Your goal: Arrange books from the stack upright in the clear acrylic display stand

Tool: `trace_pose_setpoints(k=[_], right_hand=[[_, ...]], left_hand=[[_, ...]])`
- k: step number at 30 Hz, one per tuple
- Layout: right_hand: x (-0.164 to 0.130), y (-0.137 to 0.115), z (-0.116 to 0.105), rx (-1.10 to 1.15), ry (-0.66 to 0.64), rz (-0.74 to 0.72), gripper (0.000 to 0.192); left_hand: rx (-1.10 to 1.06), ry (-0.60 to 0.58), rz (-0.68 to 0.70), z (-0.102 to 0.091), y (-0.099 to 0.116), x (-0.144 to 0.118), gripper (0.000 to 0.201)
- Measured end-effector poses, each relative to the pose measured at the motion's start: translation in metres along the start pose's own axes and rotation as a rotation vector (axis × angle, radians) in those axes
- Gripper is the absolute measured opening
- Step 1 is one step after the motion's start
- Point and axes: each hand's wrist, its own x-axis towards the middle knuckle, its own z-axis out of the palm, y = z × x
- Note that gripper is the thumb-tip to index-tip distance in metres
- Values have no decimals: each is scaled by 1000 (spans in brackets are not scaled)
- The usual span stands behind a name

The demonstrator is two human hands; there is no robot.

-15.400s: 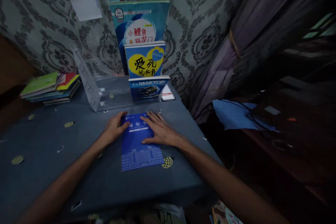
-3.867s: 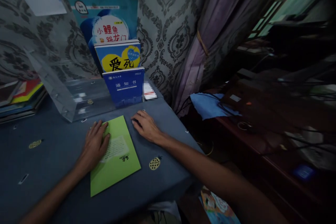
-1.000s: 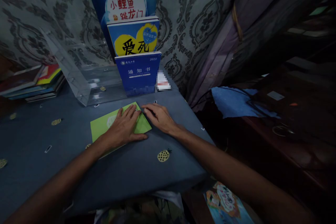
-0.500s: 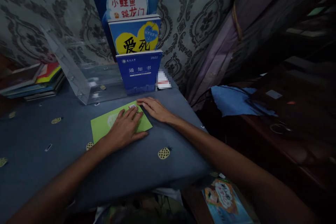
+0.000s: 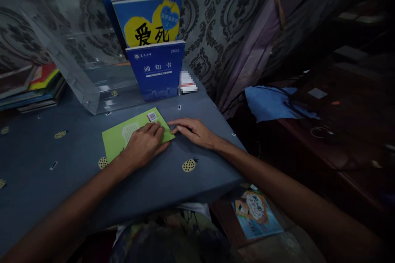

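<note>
A thin green booklet lies flat on the blue-grey tablecloth, back cover up with a small code sticker at its far corner. My left hand rests flat on the booklet's right half, fingers spread. My right hand lies on the cloth just right of it, fingertips touching the booklet's right edge. Behind stands a clear acrylic rack holding upright books: a dark blue one in front and a blue-and-yellow one behind it.
A stack of flat books sits at the far left. Patterned wallpaper and a purple curtain back the table. A blue cloth lies on dark furniture at right. Another book lies on the floor below the table edge.
Since 3.9 s ago the green booklet has turned from lengthwise to crosswise. My left hand stays pressed on it; my right hand stays at its right edge. The view dipped lower.
</note>
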Motion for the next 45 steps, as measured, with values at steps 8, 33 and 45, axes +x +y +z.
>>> trace_pose_setpoints(k=[8, 33, 45], right_hand=[[1, 2, 3, 136, 56, 20, 33], [0, -1, 5, 170, 70, 38, 30], [-4, 0, 10, -40, 77, -136, 22]], left_hand=[[24, -44, -14, -7, 7, 1, 22], [60, 17, 27, -8, 7, 1, 33], [108, 54, 89, -4, 11, -2, 23]])
